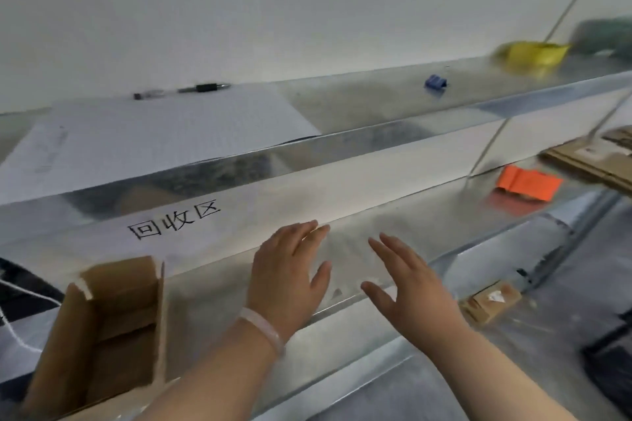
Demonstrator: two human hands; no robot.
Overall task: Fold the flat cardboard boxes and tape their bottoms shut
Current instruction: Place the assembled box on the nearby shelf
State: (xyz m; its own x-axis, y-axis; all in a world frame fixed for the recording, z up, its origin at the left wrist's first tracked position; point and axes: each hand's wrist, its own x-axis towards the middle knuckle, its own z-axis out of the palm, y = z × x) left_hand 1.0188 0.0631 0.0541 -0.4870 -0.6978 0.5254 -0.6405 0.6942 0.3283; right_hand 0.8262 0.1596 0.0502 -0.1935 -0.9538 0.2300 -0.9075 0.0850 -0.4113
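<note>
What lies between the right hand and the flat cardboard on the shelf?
Head view: an orange object lies on the metal shelf between the right hand and the flat cardboard; otherwise bare metal.

the cardboard box point(113, 328) is plain brown. the shelf point(376, 133) is shiny silver-grey metal, and the wall point(273, 3) is white. a white label point(178, 224) bears black characters. the binder clip point(435, 82) is blue and the pen point(205, 88) black. there is a blurred yellow item point(531, 53) and an orange item point(526, 183). the wristband point(263, 325) is white.
</note>
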